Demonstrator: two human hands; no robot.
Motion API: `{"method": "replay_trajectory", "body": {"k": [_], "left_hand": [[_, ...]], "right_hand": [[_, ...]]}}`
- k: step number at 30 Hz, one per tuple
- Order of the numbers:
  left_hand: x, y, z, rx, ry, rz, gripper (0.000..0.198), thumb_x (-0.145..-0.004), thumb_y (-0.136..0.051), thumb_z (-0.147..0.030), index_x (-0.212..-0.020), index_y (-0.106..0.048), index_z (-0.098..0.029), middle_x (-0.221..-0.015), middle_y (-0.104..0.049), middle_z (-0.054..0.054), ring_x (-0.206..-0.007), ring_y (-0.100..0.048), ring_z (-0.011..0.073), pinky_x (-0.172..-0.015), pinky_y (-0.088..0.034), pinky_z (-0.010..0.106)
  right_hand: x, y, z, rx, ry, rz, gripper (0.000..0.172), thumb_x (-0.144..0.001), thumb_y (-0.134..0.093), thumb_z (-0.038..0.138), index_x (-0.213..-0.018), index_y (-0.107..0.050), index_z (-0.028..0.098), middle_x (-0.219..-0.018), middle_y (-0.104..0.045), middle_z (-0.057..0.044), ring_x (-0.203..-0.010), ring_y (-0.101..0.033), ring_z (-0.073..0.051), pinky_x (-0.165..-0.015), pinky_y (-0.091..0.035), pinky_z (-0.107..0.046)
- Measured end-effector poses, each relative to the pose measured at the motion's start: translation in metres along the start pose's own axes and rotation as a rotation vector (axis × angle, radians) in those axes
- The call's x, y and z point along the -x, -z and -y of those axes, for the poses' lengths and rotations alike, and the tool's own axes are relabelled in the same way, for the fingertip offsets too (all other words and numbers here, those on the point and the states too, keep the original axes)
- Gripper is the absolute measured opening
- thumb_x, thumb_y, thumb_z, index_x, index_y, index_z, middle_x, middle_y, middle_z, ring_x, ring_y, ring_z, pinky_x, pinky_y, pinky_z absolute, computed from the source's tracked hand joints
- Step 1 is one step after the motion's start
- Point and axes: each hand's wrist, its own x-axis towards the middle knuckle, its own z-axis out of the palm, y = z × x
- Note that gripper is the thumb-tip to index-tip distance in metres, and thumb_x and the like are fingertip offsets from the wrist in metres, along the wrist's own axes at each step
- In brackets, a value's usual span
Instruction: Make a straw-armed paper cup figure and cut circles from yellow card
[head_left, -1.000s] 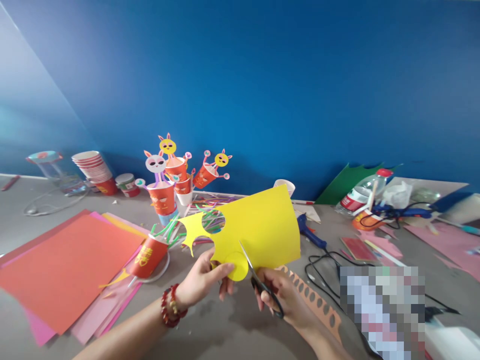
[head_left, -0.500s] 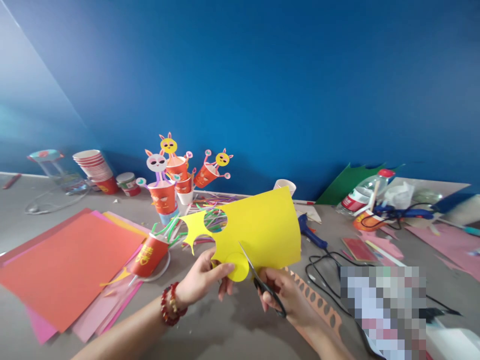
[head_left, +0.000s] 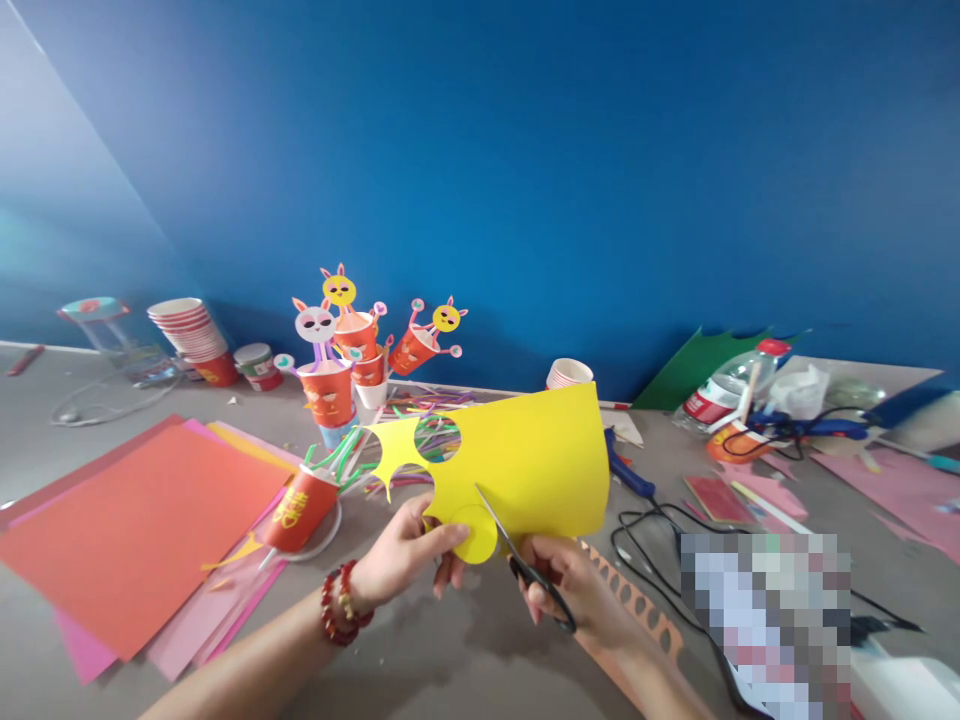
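My left hand, with a beaded bracelet on the wrist, pinches a sheet of yellow paper at its near left edge. The thumb lies on a partly cut yellow disc at that edge. My right hand grips black-handled scissors, whose blades lie along the disc's right side, against the paper. A round hole and scalloped cut-outs show at the sheet's left end. Just beyond my left hand, a red paper cup leans over with green pipe cleaners in it.
Decorated red cups with animal faces stand at the back, left of centre. Coloured paper sheets lie at left. To the right are a blue glue gun with a black cord, a plastic bottle and a strip with round holes.
The yellow sheet has shifted slightly to the right and down at its far end. Both hands keep nearly the same place, still gripping paper and scissors.
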Motion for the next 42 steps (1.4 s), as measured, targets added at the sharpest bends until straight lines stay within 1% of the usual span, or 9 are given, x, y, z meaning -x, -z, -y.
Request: {"method": "replay_trajectory", "body": {"k": [5, 10, 13, 17, 23, 30, 33, 38, 42], "left_hand": [[0.000, 0.001, 0.000, -0.010, -0.002, -0.002, 0.036, -0.081, -0.069, -0.046, -0.086, -0.057, -0.013, -0.053, -0.063, 0.000, -0.039, -0.055, 0.0102, -0.035, -0.040, 0.017], [0.000, 0.002, 0.000, -0.030, 0.002, 0.005, 0.036, -0.082, -0.068, -0.047, -0.086, -0.057, -0.012, -0.052, -0.063, 0.001, -0.038, -0.054, 0.0097, -0.035, -0.040, 0.017], [0.000, 0.003, 0.000, -0.045, 0.004, -0.001, 0.036, -0.083, -0.068, -0.047, -0.087, -0.057, -0.012, -0.052, -0.064, 0.001, -0.036, -0.053, 0.0093, -0.034, -0.039, 0.017], [0.000, 0.004, 0.000, -0.050, -0.003, 0.002, 0.036, -0.083, -0.067, -0.047, -0.087, -0.058, -0.012, -0.052, -0.064, 0.002, -0.035, -0.052, 0.0093, -0.034, -0.039, 0.017], [0.000, 0.003, -0.001, -0.049, -0.001, 0.006, 0.035, -0.083, -0.068, -0.046, -0.087, -0.058, -0.012, -0.051, -0.064, 0.002, -0.034, -0.052, 0.0092, -0.034, -0.038, 0.017], [0.000, 0.003, -0.002, -0.056, 0.001, 0.013, 0.036, -0.082, -0.068, -0.047, -0.086, -0.058, -0.013, -0.051, -0.064, 0.001, -0.034, -0.052, 0.0093, -0.034, -0.038, 0.017], [-0.001, 0.004, -0.002, -0.067, -0.003, 0.022, 0.036, -0.083, -0.067, -0.047, -0.085, -0.058, -0.012, -0.051, -0.064, 0.001, -0.034, -0.051, 0.0085, -0.034, -0.038, 0.017], [-0.001, 0.005, -0.002, -0.066, -0.010, 0.033, 0.035, -0.084, -0.066, -0.046, -0.087, -0.058, -0.012, -0.051, -0.064, 0.001, -0.033, -0.050, 0.0079, -0.034, -0.037, 0.016], [-0.001, 0.006, -0.002, -0.056, -0.001, 0.040, 0.035, -0.084, -0.067, -0.046, -0.086, -0.058, -0.012, -0.051, -0.064, 0.001, -0.033, -0.050, 0.0077, -0.033, -0.037, 0.015]], "right_hand": [[0.000, 0.000, -0.001, 0.001, 0.003, -0.001, 0.066, -0.058, -0.068, 0.082, -0.056, -0.049, 0.019, -0.052, -0.049, 0.003, -0.049, -0.047, -0.012, -0.047, -0.033, -0.023], [0.000, 0.000, 0.000, -0.006, -0.008, -0.010, 0.067, -0.054, -0.068, 0.083, -0.056, -0.049, 0.019, -0.052, -0.049, 0.003, -0.047, -0.047, -0.012, -0.045, -0.033, -0.023], [0.000, 0.000, 0.001, 0.000, -0.013, -0.003, 0.061, -0.059, -0.072, 0.075, -0.054, -0.048, 0.020, -0.052, -0.047, 0.003, -0.048, -0.046, -0.011, -0.045, -0.034, -0.023], [0.000, 0.000, -0.002, -0.022, -0.009, -0.016, 0.053, -0.067, -0.073, 0.064, -0.055, -0.044, 0.021, -0.051, -0.044, 0.005, -0.046, -0.040, -0.009, -0.045, -0.033, -0.023], [0.000, 0.002, -0.008, -0.027, -0.011, -0.023, 0.050, -0.067, -0.075, 0.059, -0.058, -0.043, 0.021, -0.053, -0.043, 0.006, -0.045, -0.040, -0.009, -0.044, -0.033, -0.022], [0.000, 0.005, -0.011, -0.005, 0.001, -0.016, 0.051, -0.068, -0.073, 0.060, -0.059, -0.040, 0.022, -0.052, -0.043, 0.007, -0.044, -0.043, -0.009, -0.044, -0.033, -0.022], [0.000, 0.005, -0.011, -0.004, -0.004, -0.017, 0.047, -0.070, -0.073, 0.053, -0.059, -0.040, 0.022, -0.052, -0.043, 0.007, -0.044, -0.044, -0.009, -0.044, -0.034, -0.022], [0.000, 0.006, -0.014, -0.028, -0.015, -0.017, 0.035, -0.071, -0.070, 0.036, -0.059, -0.040, 0.022, -0.051, -0.047, 0.007, -0.043, -0.045, -0.008, -0.044, -0.034, -0.021], [-0.001, 0.007, -0.015, -0.030, -0.029, -0.020, 0.030, -0.070, -0.066, 0.030, -0.059, -0.039, 0.022, -0.051, -0.050, 0.006, -0.042, -0.044, -0.008, -0.042, -0.035, -0.020]]}}
